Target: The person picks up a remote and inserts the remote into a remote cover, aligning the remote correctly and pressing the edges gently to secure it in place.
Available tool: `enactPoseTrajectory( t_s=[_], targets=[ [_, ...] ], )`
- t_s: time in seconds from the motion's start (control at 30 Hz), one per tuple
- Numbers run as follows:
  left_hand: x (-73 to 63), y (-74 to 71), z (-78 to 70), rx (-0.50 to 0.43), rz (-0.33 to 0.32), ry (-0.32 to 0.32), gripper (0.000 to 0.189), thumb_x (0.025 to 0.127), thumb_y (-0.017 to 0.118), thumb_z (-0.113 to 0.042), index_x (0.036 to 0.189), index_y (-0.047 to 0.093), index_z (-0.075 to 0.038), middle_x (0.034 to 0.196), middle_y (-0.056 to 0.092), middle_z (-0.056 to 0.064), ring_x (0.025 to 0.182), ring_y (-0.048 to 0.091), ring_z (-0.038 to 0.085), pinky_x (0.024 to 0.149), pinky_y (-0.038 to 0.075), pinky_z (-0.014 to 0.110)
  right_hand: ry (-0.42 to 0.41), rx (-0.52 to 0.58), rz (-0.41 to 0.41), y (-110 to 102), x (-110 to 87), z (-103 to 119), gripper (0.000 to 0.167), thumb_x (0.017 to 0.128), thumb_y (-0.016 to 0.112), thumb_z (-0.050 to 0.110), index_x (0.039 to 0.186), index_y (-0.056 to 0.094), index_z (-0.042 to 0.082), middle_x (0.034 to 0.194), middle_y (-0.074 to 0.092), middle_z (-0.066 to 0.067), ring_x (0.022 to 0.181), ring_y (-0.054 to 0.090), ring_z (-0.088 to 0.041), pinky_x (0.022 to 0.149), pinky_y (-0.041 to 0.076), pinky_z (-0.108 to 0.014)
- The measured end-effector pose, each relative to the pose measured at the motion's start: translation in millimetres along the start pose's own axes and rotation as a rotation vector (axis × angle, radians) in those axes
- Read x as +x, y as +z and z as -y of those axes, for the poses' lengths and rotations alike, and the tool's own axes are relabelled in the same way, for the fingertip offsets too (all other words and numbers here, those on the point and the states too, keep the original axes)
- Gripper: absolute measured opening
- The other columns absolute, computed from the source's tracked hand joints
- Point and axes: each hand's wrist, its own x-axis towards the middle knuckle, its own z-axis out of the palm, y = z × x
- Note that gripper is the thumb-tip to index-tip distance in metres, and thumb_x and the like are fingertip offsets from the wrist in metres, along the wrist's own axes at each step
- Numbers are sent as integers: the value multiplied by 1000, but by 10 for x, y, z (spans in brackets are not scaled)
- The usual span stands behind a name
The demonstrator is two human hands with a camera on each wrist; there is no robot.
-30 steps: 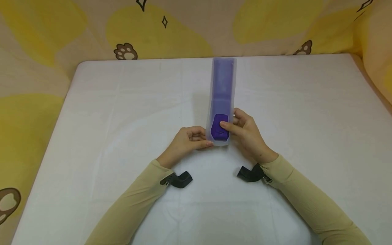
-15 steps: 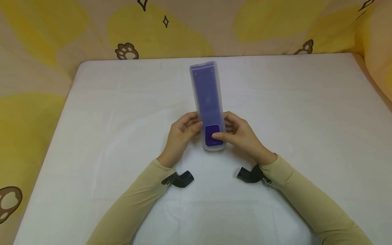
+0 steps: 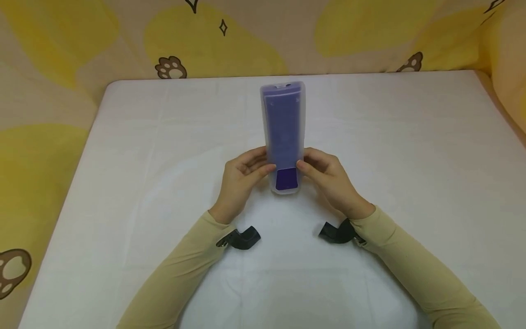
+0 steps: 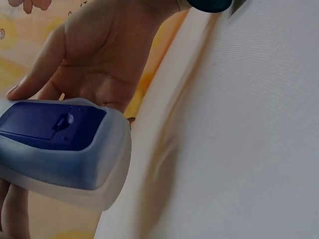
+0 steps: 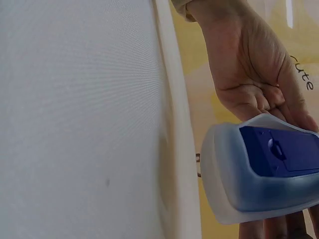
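Note:
A purple-blue remote control [image 3: 283, 130] in a translucent silicone sleeve [image 3: 286, 192] is held up over the table, its long end pointing away and its back toward me. Near its lower end, a cutout in the sleeve bares the dark battery cover [image 3: 286, 179]; a small latch shows on it in both wrist views. My left hand [image 3: 240, 180] grips the left edge, thumb on the near face and fingers behind. On the opposite edge my right hand [image 3: 330, 178] holds it the same way. Fingers behind the remote are partly hidden.
A white-covered table [image 3: 185, 137] lies beneath. Behind it hangs a yellow and cream cloth [image 3: 255, 41] with paw prints. Black wrist mounts [image 3: 245, 238] stick out inward from both sleeves.
The remote has swung left, then back to nearly straight, with its top tipping up. My left hand has shifted higher along its edge. The right thumb has moved off the battery cover onto the right edge.

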Motion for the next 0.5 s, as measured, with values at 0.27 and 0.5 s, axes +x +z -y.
enactPoseTrajectory(
  t_s=[0.27, 0.5],
  targets=[
    [9, 15, -41, -5, 23, 41, 38, 85, 60, 12, 122, 51, 16, 120, 57, 27, 101, 64, 18, 95, 48, 38, -78, 34, -31, -6, -4, -3, 26, 91, 61, 4, 117, 66, 6, 117, 64, -5, 114, 55, -23, 97, 45, -34],
    [10, 20, -38, 17, 44, 108, 59, 80, 67, -23, 124, 51, 13, 121, 56, 27, 106, 62, 22, 97, 46, 40, -146, 36, -21, -10, 6, 18, 21, 91, 63, 16, 110, 69, 20, 120, 63, -1, 123, 48, -26, 103, 39, -37]
  ],
)
